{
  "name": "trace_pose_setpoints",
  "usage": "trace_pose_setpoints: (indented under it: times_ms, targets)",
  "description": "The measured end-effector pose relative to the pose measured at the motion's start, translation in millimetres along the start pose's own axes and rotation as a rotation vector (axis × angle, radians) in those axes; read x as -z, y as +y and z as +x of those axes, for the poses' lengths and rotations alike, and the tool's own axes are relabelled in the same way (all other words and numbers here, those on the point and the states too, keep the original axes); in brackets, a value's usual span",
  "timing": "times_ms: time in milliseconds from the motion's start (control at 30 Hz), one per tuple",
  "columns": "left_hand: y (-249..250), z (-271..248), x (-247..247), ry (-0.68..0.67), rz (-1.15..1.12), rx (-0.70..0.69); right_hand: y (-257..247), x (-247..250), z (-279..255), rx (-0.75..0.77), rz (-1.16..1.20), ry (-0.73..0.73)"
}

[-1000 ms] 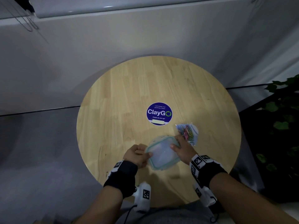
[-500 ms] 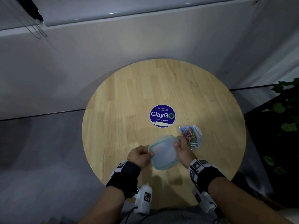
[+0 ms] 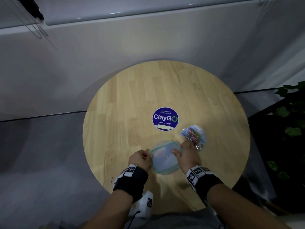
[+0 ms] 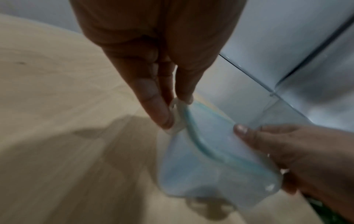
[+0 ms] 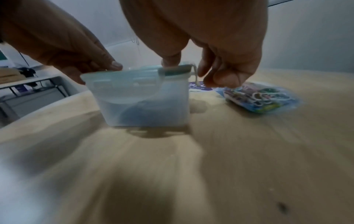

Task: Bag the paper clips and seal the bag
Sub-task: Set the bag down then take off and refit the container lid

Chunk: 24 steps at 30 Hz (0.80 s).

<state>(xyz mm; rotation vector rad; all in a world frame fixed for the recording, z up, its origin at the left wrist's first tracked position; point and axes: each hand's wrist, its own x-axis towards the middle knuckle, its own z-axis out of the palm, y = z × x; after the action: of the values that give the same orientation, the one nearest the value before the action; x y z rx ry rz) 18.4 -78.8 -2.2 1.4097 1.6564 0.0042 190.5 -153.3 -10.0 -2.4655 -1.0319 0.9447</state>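
A translucent plastic container (image 3: 165,158) with a teal-rimmed lid stands on the near part of the round wooden table (image 3: 123,113). My left hand (image 3: 142,158) pinches the latch flap on the lid's left side, thumb against fingers (image 4: 173,109). At the right side of the container (image 4: 210,166), my right hand (image 3: 186,152) grips it with the thumb on the lid and the fingers curled beside the raised right flap (image 5: 193,69). A clear bag of coloured paper clips (image 3: 194,134) lies flat on the table just right of the container (image 5: 143,98), beyond my right fingers. The bag (image 5: 258,97) is in neither hand.
A round blue ClayGo sticker (image 3: 165,119) marks the table's middle. A dark stand with green leaves (image 3: 290,113) stands close to the table's right edge. Grey floor and a pale wall surround the table.
My right thumb has come onto the top of the lid. The left hand keeps its pinch on the left flap. The container and bag stay about where they were; my head has shifted.
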Motion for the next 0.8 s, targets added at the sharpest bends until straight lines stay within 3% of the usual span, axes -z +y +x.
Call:
trace_pose_setpoints:
  times_ms: [133, 300, 367, 400, 467, 567, 633, 700, 800]
  targets:
    - [5.9, -1.2, 1.5, -0.077, -0.056, 0.120, -7.5, 0.1, 5.7, -0.109, 0.089, -0.013]
    - [3.6, -0.4, -3.1, -0.144, -0.498, 0.285, -11.7, 6.2, 8.6, -0.121, 0.092, -0.057]
    - [3.0, 0.1, -5.0, -0.138, -0.562, 0.295, -11.9, 9.1, 10.6, -0.104, 0.082, -0.105]
    - [2.7, 1.1, -6.1, -0.109, -0.516, 0.276, -11.6, 11.1, 10.7, -0.097, 0.083, -0.120]
    - [7.1, 3.9, -5.3, -0.062, -0.179, 0.137, -8.8, 18.4, 10.4, -0.088, 0.114, -0.077]
    - [25.5, 4.3, 1.9, -0.009, 0.251, -0.259, -1.9, 33.6, -3.1, -0.116, 0.117, 0.049]
    - [40.0, 7.0, 0.7, -0.043, 0.399, -0.453, 3.2, 38.6, -16.0, -0.202, 0.103, -0.093]
    - [46.0, 13.3, -1.9, -0.124, 0.494, -0.464, 1.6, 33.1, -27.7, -0.309, 0.225, -0.329]
    - [52.4, 19.2, -3.7, -0.206, 0.544, -0.365, -3.1, 24.5, -23.8, -0.362, 0.388, -0.378]
